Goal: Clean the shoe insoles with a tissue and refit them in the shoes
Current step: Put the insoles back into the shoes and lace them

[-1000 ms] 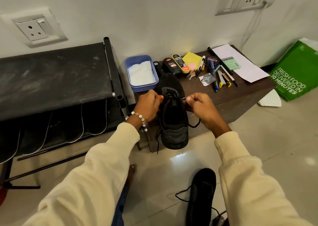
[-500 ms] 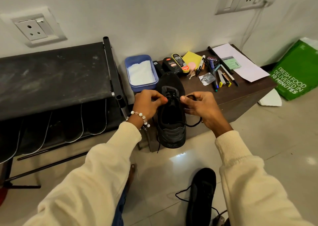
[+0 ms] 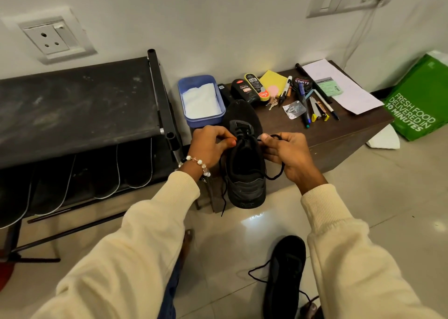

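- Your left hand (image 3: 213,146) and right hand (image 3: 286,153) sit at centre frame, one on each side of the black shoe (image 3: 244,163). The shoe rests toe-up on the edge of the brown table (image 3: 339,134), its heel overhanging toward you.
- Both hands are closed in a pinch on the black lace (image 3: 276,173) near the top eyelets. The right also carries a loop of it. Judged purpose: loosening or drawing the lace so the opening widens for insole access.
- Whether an insole lies inside cannot be told; the interior is dark.
- The second shoe (image 3: 283,280) lies on the floor at lower centre-right, lace trailing.
- Tissues wait in the blue tray (image 3: 191,122), just upper left of the shoe, within easy reach for wiping.
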A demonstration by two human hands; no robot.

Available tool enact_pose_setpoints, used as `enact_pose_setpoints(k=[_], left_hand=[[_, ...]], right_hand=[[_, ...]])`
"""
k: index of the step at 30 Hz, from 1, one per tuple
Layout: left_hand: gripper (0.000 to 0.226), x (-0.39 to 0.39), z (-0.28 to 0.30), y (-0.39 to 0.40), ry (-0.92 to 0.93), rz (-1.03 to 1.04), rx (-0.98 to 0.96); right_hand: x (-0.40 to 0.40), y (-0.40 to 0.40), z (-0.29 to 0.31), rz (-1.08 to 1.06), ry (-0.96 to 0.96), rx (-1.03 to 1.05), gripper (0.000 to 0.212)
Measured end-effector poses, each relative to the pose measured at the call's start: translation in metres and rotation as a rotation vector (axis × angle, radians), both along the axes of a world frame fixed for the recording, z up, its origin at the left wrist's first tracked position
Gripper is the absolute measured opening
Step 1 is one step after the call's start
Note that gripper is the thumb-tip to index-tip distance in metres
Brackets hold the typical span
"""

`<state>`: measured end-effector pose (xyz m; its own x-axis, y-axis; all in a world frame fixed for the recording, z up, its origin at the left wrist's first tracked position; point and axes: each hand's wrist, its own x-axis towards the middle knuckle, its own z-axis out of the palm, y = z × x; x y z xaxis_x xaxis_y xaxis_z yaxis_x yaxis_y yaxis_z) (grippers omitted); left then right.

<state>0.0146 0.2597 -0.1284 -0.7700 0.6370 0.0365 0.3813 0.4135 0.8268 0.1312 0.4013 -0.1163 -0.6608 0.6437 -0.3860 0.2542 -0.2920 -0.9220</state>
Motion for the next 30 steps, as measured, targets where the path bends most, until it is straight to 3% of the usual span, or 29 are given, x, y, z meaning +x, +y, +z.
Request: enact_pose_setpoints(k=[7, 12, 18, 23, 25, 30], left_hand=[[0.012, 0.002, -0.004, 0.007, 0.184, -0.007, -0.186], [0.021, -0.001, -0.005, 0.008, 0.146, 0.071, -0.293], [0.02, 0.002, -0.002, 0.005, 0.024, 0.154, -0.214], [0.011, 0.0, 0.012, 0.01, -0.051, 0.263, -0.098], [0.013, -0.001, 0.03, 0.011, -0.15, 0.314, -0.052], [0.031, -0.003, 0.094, 0.017, -0.76, 0.355, 0.208]], right_hand=[[-0.005, -0.004, 0.0, -0.043, -0.043, 0.008, 0.018], [-0.005, -0.004, 0.0, -0.094, -0.021, -0.109, 0.015], [0.002, -0.002, 0.0, -0.075, 0.027, -0.139, 0.017], [0.003, -0.002, 0.017, -0.037, -0.181, 0.133, 0.014], [-0.001, 0.001, 0.038, -0.02, -0.211, 0.124, 0.012], [-0.009, 0.0, 0.113, 0.015, -0.05, -0.094, 0.008]])
